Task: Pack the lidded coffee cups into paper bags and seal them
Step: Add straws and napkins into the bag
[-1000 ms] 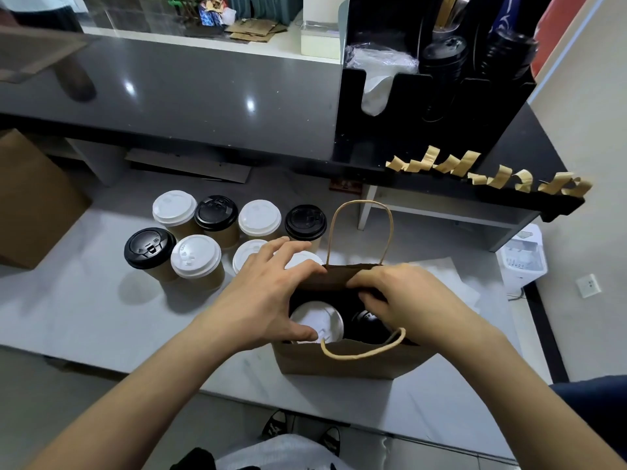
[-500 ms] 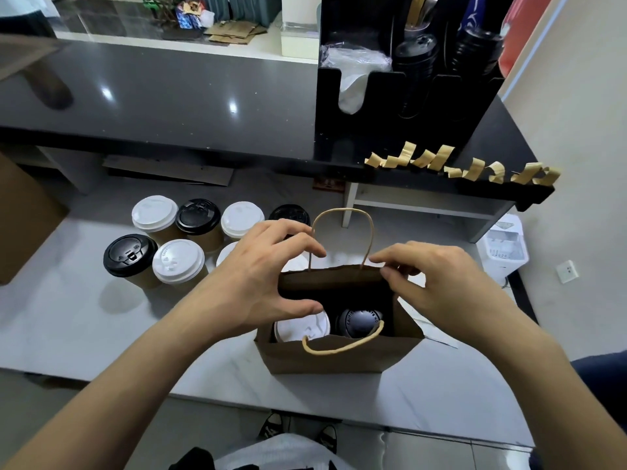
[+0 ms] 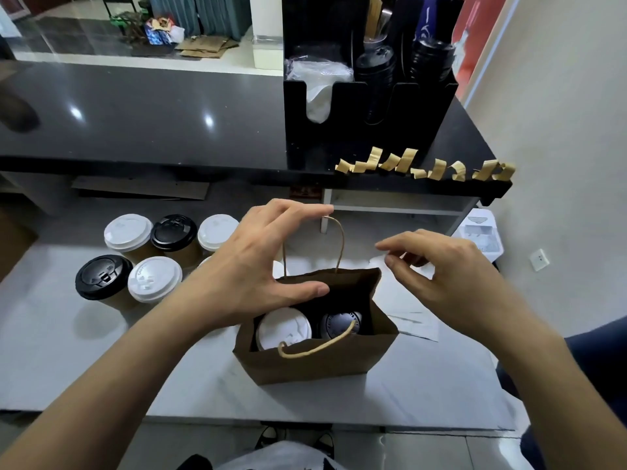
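The paper bag stands at lower centre, two lidded cups inside. The left hand, fingers wide, touches its far handle; the right hand, loosely curled, holds nothing. Better to fold the mouth evenly before taking a tape strip.

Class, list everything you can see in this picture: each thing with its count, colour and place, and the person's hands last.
bag: one, brown, open, on the white counter, near centre.
cups in bag: two, white lid left, black lid right.
cups outside bag: at least five, three white-lidded, two black-lidded, left of the bag; more may sit behind the left hand.
tape strips: several, tan, stuck along the black shelf edge.
organiser: one, black, on the dark upper counter, holding lids.
left hand: fingers spread, fingertips at the far handle.
right hand: empty, above the bag's right side.
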Tool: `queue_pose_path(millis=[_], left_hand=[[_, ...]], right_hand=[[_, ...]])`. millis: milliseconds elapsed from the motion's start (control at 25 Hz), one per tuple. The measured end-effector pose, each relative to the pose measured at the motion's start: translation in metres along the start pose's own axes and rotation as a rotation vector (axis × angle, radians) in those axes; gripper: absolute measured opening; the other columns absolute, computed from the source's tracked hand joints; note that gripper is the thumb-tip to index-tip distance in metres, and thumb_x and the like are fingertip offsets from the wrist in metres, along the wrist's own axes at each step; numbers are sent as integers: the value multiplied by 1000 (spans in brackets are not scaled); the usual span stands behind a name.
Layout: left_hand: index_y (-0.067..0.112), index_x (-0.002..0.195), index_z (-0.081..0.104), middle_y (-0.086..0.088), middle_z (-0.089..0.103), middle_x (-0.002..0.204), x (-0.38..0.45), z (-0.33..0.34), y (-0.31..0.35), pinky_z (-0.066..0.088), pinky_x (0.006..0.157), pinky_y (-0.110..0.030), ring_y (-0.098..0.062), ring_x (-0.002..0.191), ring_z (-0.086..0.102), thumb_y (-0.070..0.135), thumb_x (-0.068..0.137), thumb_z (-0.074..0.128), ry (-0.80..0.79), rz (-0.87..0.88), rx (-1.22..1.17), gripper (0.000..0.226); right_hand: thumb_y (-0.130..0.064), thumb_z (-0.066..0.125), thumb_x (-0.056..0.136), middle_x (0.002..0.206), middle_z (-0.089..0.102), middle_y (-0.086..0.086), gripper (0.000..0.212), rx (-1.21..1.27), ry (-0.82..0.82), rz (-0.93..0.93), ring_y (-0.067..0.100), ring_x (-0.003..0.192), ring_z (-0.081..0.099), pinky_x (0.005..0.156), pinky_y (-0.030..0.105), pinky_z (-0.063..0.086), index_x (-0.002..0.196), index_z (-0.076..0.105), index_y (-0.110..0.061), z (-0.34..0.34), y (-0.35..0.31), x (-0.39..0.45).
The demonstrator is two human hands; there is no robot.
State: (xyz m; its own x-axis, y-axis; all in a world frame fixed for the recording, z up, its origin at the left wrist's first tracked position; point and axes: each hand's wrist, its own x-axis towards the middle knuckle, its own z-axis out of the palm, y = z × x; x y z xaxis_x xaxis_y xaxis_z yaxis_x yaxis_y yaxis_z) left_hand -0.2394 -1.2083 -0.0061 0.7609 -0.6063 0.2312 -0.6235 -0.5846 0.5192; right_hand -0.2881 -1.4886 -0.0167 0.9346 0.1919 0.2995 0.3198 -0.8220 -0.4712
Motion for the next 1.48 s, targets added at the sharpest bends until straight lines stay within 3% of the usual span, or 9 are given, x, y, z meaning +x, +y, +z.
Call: queue_pose_path(millis=[200, 440, 720, 880, 1160, 1480], left_hand=[[45, 148, 40, 21, 43, 141, 17, -5, 9, 29, 106, -11, -3, 133, 37, 52, 78, 80, -9, 39, -3, 81], [46, 145, 43, 23, 43, 141, 41, -6, 17, 37, 111, -31, -6, 135, 37, 61, 79, 73, -39, 91, -6, 74], [44, 143, 47, 25, 46, 137, 67, -5, 19, 30, 104, -13, 1, 130, 37, 56, 84, 68, -55, 112, 11, 63], [42, 140, 50, 22, 50, 135, 82, -5, 10, 36, 105, -23, -4, 126, 42, 56, 93, 61, -38, 101, 9, 51], [42, 137, 53, 23, 54, 131, 98, -2, -20, 45, 105, -39, -7, 124, 48, 60, 93, 50, -50, 15, -35, 47], [41, 126, 62, 18, 66, 124, 107, 5, -53, 48, 106, -43, -6, 122, 58, 54, 101, 46, -41, -134, -290, 33]], right_hand=[[-24, 64, 94, 93, 68, -17, 19, -16, 49, 30, 3, 85, 63, 76, 19, 52, 111, 73, -26, -12, 7, -5], [-24, 65, 94, 90, 68, -16, 19, -15, 111, 66, 3, 83, 64, 75, 18, 53, 110, 74, -24, -25, 17, -9], [-29, 58, 94, 90, 69, -15, 23, -1, 157, 116, 2, 81, 65, 76, 8, 48, 109, 75, -23, -36, 34, -5], [-29, 59, 94, 91, 70, -14, 23, 0, 156, 153, 2, 81, 65, 74, 7, 47, 109, 75, -24, -30, 47, 2], [-33, 56, 94, 94, 69, -13, 24, 0, 123, 188, 9, 82, 65, 77, 35, 58, 109, 73, -25, -8, 77, 18], [-22, 67, 92, 84, 68, -11, 9, -6, 106, 322, 9, 78, 65, 76, 41, 56, 99, 72, -25, 28, 112, 23]])
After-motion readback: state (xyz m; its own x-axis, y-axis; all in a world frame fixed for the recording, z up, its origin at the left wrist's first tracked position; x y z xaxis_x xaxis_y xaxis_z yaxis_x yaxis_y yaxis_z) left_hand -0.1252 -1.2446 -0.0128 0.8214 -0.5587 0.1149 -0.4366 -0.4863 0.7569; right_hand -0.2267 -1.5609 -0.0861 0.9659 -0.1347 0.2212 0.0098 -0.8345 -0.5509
